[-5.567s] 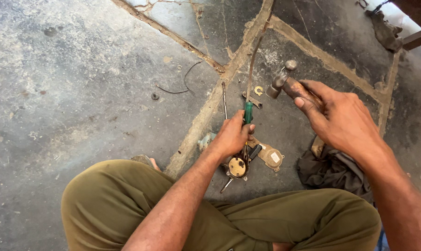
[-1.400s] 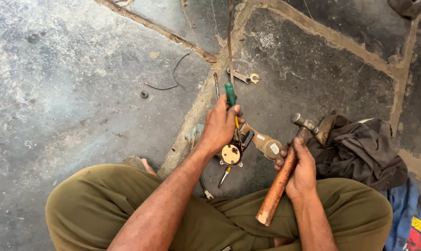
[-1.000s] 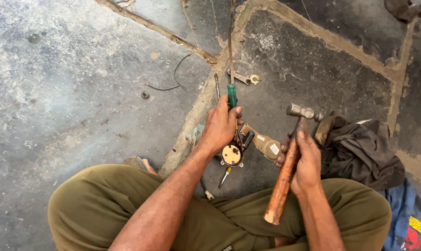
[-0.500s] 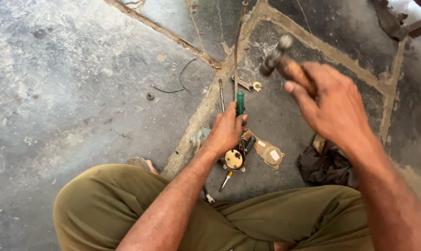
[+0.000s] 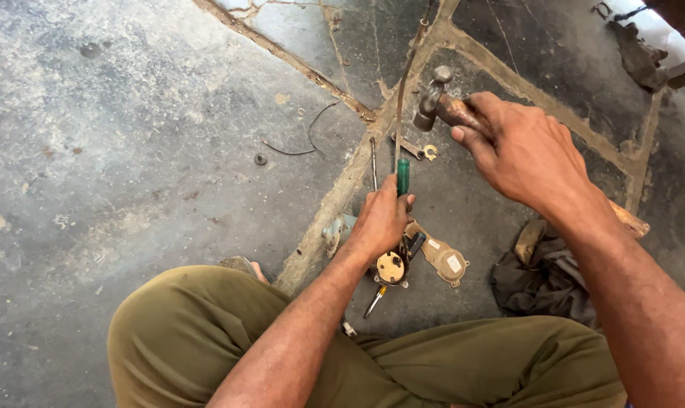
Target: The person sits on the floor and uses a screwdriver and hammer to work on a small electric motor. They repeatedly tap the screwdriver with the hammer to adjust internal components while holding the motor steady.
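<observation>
Dark rag (image 5: 547, 279) rt on cracked stone floor (image 5: 131, 151); bent wire (image 5: 305, 140), small washer (image 5: 260, 159) nearby.

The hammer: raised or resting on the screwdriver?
Raised. The right hand holds the hammer clear above the green-handled screwdriver, which the left hand grips.

Hammer (image 5: 433, 94): dull metal head. Screwdriver (image 5: 403, 176): glossy green plastic. Floor (image 5: 131, 151): rough stone.

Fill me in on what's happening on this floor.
A person sits on a stone floor. The left hand steadies a green-handled screwdriver upright on a small round metal part. The right hand holds a hammer raised beyond the screwdriver's top. A dark rag lies at the right.
</observation>
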